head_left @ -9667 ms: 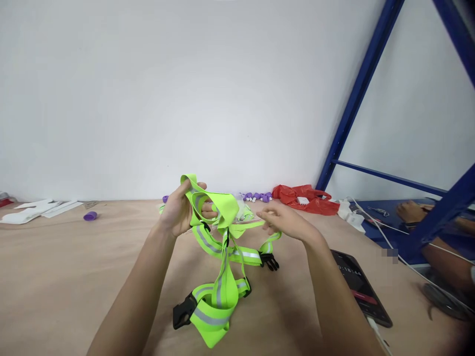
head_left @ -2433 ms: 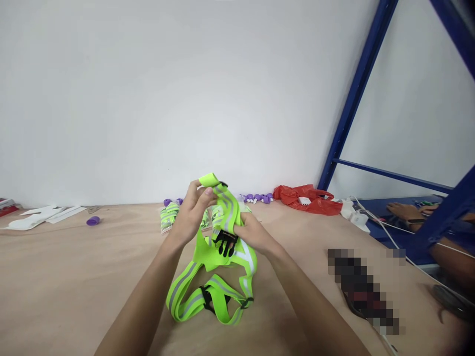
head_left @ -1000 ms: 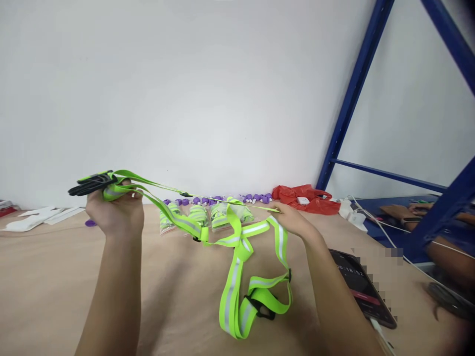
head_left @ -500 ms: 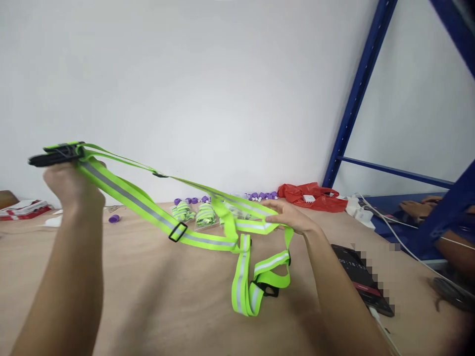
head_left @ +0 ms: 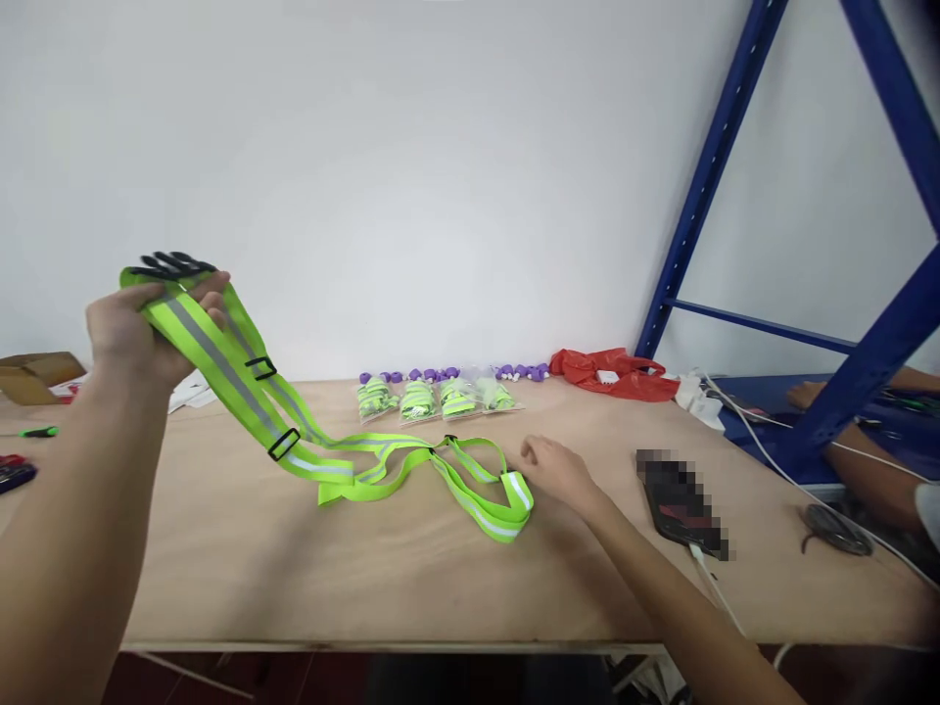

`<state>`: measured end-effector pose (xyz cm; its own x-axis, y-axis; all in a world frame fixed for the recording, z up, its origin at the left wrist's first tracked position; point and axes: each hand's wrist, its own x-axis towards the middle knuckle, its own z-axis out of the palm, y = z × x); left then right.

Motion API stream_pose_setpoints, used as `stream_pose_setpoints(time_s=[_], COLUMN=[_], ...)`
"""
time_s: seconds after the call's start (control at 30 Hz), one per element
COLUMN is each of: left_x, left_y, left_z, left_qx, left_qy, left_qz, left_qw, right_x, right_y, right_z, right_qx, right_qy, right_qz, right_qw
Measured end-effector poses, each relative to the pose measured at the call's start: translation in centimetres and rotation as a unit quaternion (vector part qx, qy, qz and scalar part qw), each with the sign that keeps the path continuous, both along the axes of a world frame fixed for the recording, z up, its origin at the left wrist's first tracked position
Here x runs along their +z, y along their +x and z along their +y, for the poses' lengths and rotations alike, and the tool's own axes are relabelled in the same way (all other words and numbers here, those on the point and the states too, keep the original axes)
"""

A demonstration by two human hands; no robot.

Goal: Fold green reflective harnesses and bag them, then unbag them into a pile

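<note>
My left hand is raised at the left, closed around the doubled straps of a lime-green reflective harness. Black prongs of buckles stick up above its fingers. Two black sliders, a lower one and an upper one, sit on the sloping straps. From there the harness runs down to the table and lies in loose loops toward the right. Beside its right end rests my right hand, fingers curled close to the strap; whether they hold anything is hidden.
Bagged green straps line the back of the table, with purple pieces behind. A red plastic bag, a phone on a cable and a mouse are right. Another person's arm shows beyond a blue frame.
The harness's right part has come down from the air onto the table. My right hand has lowered beside its end and curled its fingers. My left hand has turned, still gripping the buckle end.
</note>
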<state>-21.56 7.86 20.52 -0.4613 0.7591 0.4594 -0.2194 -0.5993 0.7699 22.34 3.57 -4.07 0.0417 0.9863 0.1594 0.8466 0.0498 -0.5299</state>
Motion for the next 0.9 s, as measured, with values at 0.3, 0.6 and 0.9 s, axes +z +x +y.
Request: stream_pose_setpoints(time_s=[0.3,0.6,0.9], left_x=[-0.2,-0.6,-0.1], left_y=[0.0,-2.5,-11.1], left_z=[-0.7,-2.1,-1.8], left_qx=[0.011,0.192,0.272], left_qy=[-0.056,-0.089,-0.137], left_qz=[0.067,0.256,0.161], left_qw=[0.996,0.943,0.939], right_x=[-2.2,-1.1,6.9], right_y=[-0.2,0.7,13.8], right_z=[-0.4,0.4,0.5], right_qx=[0.151,0.173,-0.056], right_qy=[-0.026,-0.016,0.006], right_qz=[0.095,0.195,0.319], right_qw=[0.984,0.965,0.946])
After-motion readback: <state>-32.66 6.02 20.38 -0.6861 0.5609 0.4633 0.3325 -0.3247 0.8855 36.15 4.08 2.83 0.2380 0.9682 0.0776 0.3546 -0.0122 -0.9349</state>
